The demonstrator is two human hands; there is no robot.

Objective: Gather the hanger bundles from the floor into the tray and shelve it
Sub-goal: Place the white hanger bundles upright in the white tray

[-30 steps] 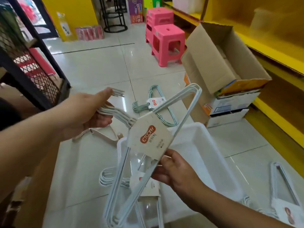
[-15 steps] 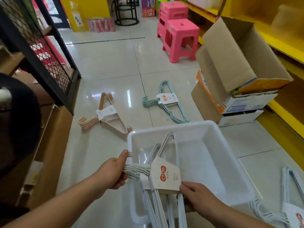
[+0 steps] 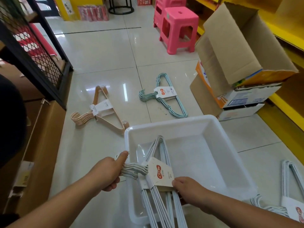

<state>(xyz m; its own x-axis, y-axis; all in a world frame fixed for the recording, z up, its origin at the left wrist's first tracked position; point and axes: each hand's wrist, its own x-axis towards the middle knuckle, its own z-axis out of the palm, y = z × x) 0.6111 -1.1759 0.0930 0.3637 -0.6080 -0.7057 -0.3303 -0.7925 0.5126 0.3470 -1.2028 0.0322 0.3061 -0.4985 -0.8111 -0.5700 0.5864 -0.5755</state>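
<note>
A white plastic tray (image 3: 212,127) stands on the floor tiles in front of me. A bundle of white hangers (image 3: 160,176) with a card label lies across its left side. My left hand (image 3: 110,171) grips the bundle's hooks at the tray's left rim. My right hand (image 3: 189,189) holds the label and the bars just below it. Another white bundle seems to lie under it, mostly hidden. On the floor beyond the tray lie a beige hanger bundle (image 3: 100,111) and a mint-green hanger bundle (image 3: 164,96). A further white hanger bundle (image 3: 289,195) lies at the right.
An open cardboard box (image 3: 233,51) on stacked cartons stands right of the tray, against yellow shelving (image 3: 283,106). Pink stools (image 3: 177,28) stand farther back. A black mesh rack (image 3: 32,46) and a brown carton (image 3: 37,145) line the left side.
Both hands have lowered the white hanger bundle from chest height down into the tray's left side. The view has tilted down and moved closer to the tray.
</note>
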